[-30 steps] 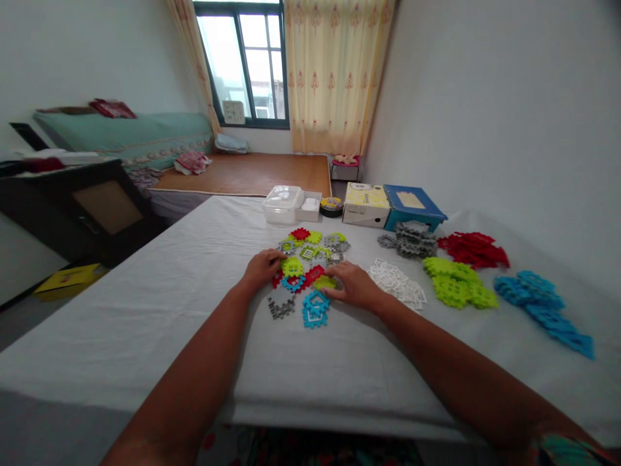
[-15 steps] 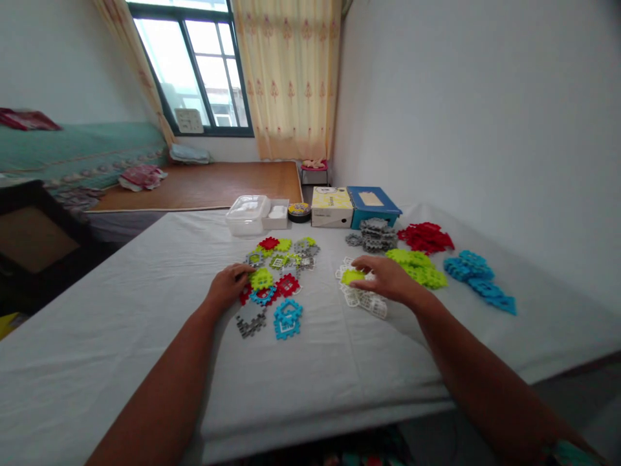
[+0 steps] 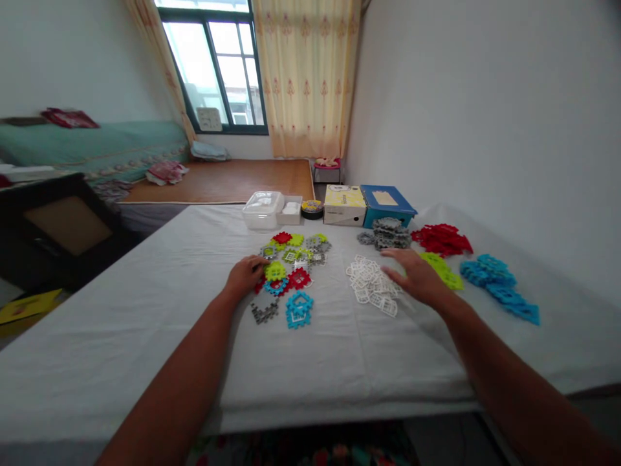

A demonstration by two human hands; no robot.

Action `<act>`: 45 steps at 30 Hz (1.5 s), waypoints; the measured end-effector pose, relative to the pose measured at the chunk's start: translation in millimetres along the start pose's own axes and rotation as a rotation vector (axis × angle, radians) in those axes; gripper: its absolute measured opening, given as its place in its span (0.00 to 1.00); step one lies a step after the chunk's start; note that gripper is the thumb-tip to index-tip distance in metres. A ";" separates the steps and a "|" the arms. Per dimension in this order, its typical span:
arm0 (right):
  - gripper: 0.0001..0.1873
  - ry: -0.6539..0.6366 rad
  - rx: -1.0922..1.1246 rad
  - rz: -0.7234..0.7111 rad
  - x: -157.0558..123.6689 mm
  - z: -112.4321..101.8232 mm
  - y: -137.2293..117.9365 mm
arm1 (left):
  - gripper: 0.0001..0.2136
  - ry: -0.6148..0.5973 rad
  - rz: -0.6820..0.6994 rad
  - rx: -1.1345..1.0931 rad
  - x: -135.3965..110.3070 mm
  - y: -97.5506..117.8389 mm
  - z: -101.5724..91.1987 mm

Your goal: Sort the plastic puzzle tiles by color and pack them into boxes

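A flat cluster of joined plastic puzzle tiles [image 3: 291, 265] in red, green, grey and blue lies mid-table. My left hand [image 3: 246, 274] rests on its left edge, fingers curled against the tiles. My right hand [image 3: 414, 274] hovers palm down with fingers spread between the white tile pile [image 3: 371, 283] and the green tile pile [image 3: 445, 270], covering part of the green one. Whether a tile lies under the palm is hidden. A loose blue tile [image 3: 298, 309] and a grey tile [image 3: 264, 313] lie near the cluster.
Grey tiles [image 3: 388, 233], red tiles [image 3: 441, 238] and blue tiles [image 3: 499, 285] lie in piles to the right. A clear plastic box [image 3: 263, 209], a round tin [image 3: 312, 208], and yellow and blue boxes [image 3: 369, 204] stand at the table's far edge. The white cloth [image 3: 145, 310] covers the table.
My right hand lifted a green tile from the cluster and carried it right, over the white pile, to the green pile. My left hand stayed on the cluster.
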State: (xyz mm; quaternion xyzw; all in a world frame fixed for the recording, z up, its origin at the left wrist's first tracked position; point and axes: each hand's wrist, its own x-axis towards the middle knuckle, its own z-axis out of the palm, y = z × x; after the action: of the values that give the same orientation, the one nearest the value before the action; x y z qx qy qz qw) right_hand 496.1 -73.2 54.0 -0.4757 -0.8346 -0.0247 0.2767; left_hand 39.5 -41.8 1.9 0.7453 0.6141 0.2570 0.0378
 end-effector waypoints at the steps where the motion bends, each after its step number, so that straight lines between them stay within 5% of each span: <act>1: 0.18 -0.069 0.064 -0.098 10.2 8.0 -22.9 | 0.17 0.001 0.007 -0.002 0.0 -1.0 1.0; 6: 0.20 -0.303 0.160 -0.417 57.0 61.9 -108.5 | 0.16 0.004 0.032 -0.028 -0.9 -4.3 3.7; 13: 0.23 -0.353 0.157 -0.391 86.2 116.9 -122.5 | 0.17 0.000 0.017 -0.035 -2.4 -0.5 1.2; 22: 0.26 -0.284 0.329 -0.208 68.6 109.7 -118.1 | 0.15 -0.009 0.020 -0.053 1.6 -2.6 -1.1; 31: 0.06 -0.230 0.247 -0.217 71.9 96.5 -110.4 | 0.16 -0.001 0.003 -0.058 0.8 -6.7 -2.0; 41: 0.30 -0.492 0.221 -0.290 70.8 90.7 -89.5 | 0.16 0.013 -0.028 -0.046 1.9 -10.2 0.0; 45: 0.26 -0.475 0.204 -0.262 69.7 90.5 -90.6 | 0.16 -0.006 -0.022 -0.056 1.8 -10.4 0.0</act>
State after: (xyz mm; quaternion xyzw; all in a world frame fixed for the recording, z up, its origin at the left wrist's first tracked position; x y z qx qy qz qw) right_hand 355.8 -40.7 31.4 -0.3260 -0.9285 0.1360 0.1143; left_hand 30.4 -37.6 -1.3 0.7380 0.6146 0.2712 0.0632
